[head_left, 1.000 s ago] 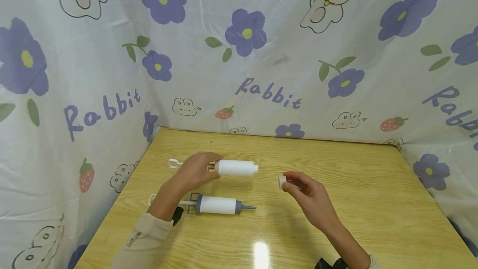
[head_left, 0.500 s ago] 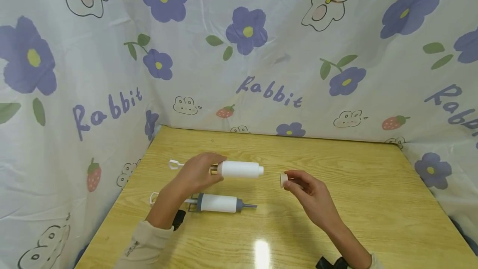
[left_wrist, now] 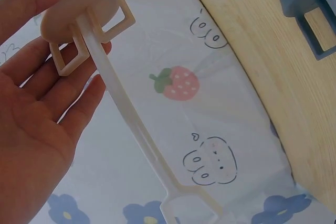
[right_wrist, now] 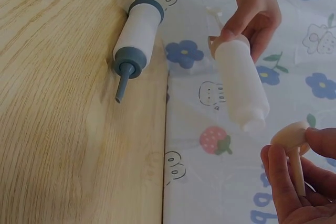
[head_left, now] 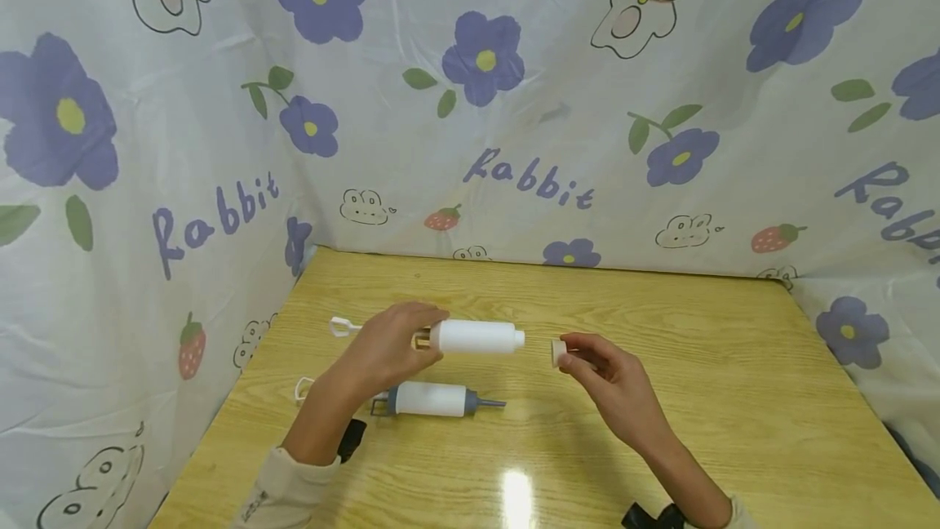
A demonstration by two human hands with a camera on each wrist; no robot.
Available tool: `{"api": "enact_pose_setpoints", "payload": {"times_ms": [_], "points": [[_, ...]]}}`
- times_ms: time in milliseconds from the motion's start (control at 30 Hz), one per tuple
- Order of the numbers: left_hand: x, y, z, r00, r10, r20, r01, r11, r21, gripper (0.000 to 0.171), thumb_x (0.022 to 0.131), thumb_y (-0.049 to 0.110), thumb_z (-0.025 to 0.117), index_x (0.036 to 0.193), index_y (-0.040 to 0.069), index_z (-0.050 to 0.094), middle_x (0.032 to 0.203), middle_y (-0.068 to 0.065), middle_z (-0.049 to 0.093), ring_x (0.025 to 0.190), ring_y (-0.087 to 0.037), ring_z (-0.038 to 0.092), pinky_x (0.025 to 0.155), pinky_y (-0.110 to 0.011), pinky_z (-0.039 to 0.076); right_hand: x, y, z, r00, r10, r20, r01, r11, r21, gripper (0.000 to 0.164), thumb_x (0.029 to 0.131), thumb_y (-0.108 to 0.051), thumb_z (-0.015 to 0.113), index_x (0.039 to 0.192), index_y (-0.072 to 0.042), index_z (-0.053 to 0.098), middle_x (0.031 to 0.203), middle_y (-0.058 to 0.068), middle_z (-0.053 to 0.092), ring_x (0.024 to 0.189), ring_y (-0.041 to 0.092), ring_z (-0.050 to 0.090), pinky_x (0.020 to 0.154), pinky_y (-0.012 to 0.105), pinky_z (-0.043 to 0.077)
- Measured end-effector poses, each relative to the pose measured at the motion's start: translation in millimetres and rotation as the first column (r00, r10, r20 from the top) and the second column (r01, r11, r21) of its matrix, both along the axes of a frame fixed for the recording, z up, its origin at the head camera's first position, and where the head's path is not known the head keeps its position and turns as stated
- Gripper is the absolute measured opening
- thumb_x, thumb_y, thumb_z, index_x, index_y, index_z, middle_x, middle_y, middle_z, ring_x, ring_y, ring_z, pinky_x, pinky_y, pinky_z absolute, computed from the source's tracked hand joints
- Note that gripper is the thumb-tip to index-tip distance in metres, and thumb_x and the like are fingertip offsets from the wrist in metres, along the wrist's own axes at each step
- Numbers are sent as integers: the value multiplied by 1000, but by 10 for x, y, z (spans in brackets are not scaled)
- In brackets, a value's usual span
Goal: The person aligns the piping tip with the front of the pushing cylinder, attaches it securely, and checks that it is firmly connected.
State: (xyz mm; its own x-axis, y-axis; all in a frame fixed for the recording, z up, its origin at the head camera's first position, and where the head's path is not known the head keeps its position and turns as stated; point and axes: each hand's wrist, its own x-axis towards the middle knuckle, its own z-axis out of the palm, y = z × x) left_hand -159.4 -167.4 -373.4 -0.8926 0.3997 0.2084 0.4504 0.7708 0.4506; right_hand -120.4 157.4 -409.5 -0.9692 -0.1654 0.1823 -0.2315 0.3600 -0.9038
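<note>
My left hand [head_left: 392, 345] grips a large white plunger syringe [head_left: 477, 336] by its beige end cap [left_wrist: 84, 6], holding it level with the bare tip pointing right. From that cap, which has two square finger loops, a white plunger rod [left_wrist: 131, 114] runs back to a looped handle. Right of the tip, apart from it, my right hand [head_left: 609, 378] pinches a beige nozzle cap [right_wrist: 291, 136] between thumb and fingers. Its thin spout points back toward the palm. Below the held syringe, a second syringe [head_left: 433, 399] with grey-blue end parts lies on the table.
The wooden table [head_left: 734, 398] has a printed cloth [head_left: 514, 121] hanging behind and at both sides. The second syringe's grey-blue nozzle [right_wrist: 123, 82] points right. Its plunger is partly hidden behind my left wrist.
My left hand has moved a little to the right with the syringe, narrowing the gap to the nozzle cap. The right hand has barely shifted and still pinches the cap.
</note>
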Motion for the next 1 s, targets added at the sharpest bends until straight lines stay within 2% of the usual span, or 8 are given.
{"api": "enact_pose_setpoints", "payload": {"times_ms": [367, 567, 833, 1000], "points": [[89, 47, 61, 995, -36, -97, 34, 999, -29, 52, 83, 16, 87, 132, 7, 70, 127, -7, 73, 114, -26, 69, 93, -45, 60, 5, 19, 25, 1000, -30, -1, 30, 999, 19, 37, 102, -36, 66, 134, -17, 66, 119, 2, 75, 103, 6, 73, 92, 21, 57], [127, 63, 96, 992, -41, -118, 37, 999, -32, 53, 83, 17, 87, 133, 8, 70, 129, -8, 72, 116, -27, 68, 95, -47, 59, -8, 32, 23, 999, -35, -9, 35, 999, 15, 38, 102, -36, 66, 134, -16, 66, 121, 2, 75, 103, 6, 73, 92, 20, 57], [211, 57, 111, 990, -33, -135, 30, 999, -27, 51, 83, 18, 87, 131, 9, 71, 126, -6, 73, 110, -23, 69, 88, -41, 61, -2, 11, 19, 1000, -18, -14, 18, 1000, 6, 37, 102, -34, 66, 134, -16, 66, 119, 3, 75, 102, 6, 73, 92, 20, 58], [281, 72, 123, 988, -30, -153, 27, 999, -20, 51, 82, 18, 88, 130, 9, 72, 128, -6, 73, 117, -27, 68, 95, -45, 59, 4, -2, 13, 1000, -13, -5, 13, 1000, 0, 37, 102, -34, 66, 133, -15, 66, 120, 5, 75, 102, 7, 74, 92, 21, 58]]}}
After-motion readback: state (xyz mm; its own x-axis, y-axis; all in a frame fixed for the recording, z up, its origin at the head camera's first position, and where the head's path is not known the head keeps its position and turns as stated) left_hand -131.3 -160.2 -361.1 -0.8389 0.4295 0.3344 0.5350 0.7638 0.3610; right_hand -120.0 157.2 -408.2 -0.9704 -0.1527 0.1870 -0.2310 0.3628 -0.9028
